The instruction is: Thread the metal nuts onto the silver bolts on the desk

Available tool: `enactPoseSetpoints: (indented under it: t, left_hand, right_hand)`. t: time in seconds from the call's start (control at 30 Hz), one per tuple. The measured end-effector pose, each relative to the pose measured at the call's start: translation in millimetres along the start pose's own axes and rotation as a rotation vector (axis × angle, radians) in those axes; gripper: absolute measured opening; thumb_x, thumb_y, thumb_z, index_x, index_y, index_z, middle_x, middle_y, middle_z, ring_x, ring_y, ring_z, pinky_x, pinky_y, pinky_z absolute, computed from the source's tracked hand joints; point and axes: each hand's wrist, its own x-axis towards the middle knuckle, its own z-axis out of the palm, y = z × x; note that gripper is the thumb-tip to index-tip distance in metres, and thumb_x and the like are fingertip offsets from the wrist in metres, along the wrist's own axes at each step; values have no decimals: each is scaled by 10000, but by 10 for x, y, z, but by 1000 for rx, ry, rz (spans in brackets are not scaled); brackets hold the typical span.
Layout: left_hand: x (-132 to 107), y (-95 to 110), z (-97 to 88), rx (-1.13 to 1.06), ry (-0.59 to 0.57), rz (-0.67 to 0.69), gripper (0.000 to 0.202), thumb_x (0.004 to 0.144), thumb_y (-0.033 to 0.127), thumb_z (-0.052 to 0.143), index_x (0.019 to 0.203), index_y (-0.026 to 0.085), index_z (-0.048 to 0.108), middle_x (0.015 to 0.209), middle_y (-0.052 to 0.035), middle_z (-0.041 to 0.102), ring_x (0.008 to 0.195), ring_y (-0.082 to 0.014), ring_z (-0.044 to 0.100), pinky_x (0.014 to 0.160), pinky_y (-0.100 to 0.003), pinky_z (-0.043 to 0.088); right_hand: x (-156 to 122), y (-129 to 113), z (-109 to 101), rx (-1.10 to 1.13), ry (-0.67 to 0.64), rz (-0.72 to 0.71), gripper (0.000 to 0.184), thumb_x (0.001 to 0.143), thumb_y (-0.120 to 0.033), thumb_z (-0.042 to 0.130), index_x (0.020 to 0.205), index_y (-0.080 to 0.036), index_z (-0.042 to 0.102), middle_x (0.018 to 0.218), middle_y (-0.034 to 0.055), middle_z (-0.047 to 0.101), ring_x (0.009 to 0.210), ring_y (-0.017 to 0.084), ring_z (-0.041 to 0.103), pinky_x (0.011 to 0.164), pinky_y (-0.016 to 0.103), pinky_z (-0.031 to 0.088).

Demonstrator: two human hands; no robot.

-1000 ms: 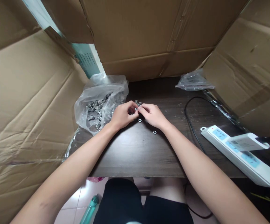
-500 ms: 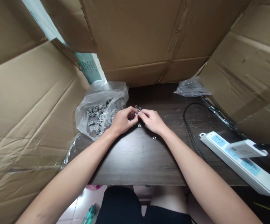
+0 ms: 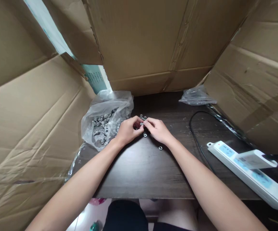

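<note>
A small bolt-like metal piece (image 3: 142, 124) is held near the centre of the frame, pinched by the fingers of the right hand (image 3: 158, 130). It is partly encircled by the curled fingers of the left hand (image 3: 128, 130); whether these are clamped on it cannot be told. Just below, a hex nut (image 3: 145, 135) is seen on the dark worktop (image 3: 143, 175), with another nut (image 3: 160, 148) set lower right. Left of centre, metal fasteners (image 3: 102, 120) are contained in an open plastic bag (image 3: 87, 128). At lower right, a white power strip (image 3: 242, 175) is placed; cardboard (image 3: 151, 41) is seen behind.
</note>
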Motion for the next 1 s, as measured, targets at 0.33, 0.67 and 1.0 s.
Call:
enactPoseSetpoints:
  t: [0.33,0.67,1.0]
  left_hand:
    - [6,16,-10,-14,-12,4,98,823,207,654,915,193,683,798,-4,727,717,-149,672,699,-270,526]
    - [8,-4,-11,6,-15,9,141,825,223,660,959,200,696,786,3,723,724,-152,678,704,-270,518]
    - [23,13,-16,54,-3,6,116,826,232,660,925,189,704,747,5,705,701,-143,657,686,-256,482]
  right_hand:
    - [7,-2,-3,-19,4,-15,318,947,-408,473,727,-198,567,728,13,606,696,175,526,657,287,355]
    - [11,-7,-9,18,-20,30,226,915,-364,504,817,-201,627,751,2,631,689,171,525,663,281,361]
    - [25,33,7,-62,-17,2,280,968,-353,459,797,-188,607,771,18,643,746,178,567,692,273,367]
